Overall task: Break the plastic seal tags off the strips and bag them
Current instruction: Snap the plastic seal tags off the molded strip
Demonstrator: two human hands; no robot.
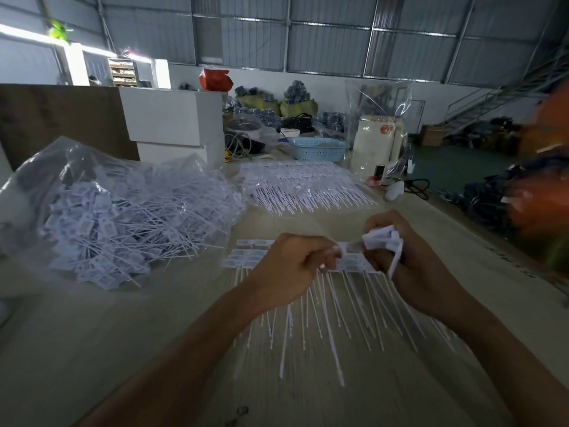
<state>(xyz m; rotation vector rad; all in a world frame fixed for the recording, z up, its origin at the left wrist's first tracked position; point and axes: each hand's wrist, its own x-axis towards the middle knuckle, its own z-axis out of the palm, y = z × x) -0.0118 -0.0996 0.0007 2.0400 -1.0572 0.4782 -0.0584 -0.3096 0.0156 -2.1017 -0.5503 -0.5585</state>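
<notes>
A strip of white plastic seal tags (246, 257) lies across the table in front of me, its thin tails fanning toward me. My left hand (289, 266) pinches the strip at its middle. My right hand (397, 257) grips a small bunch of loose seal tags (383, 238), with tails hanging out below the fingers. A big clear plastic bag (101, 217) full of loose tags lies open at the left.
Further strips of tags (304, 186) lie stacked at the table's far side. Behind them stand a blue basket (317, 148), a white kettle-like appliance (377, 143) under a clear bag, and white boxes (172, 118). The table edge runs along the right.
</notes>
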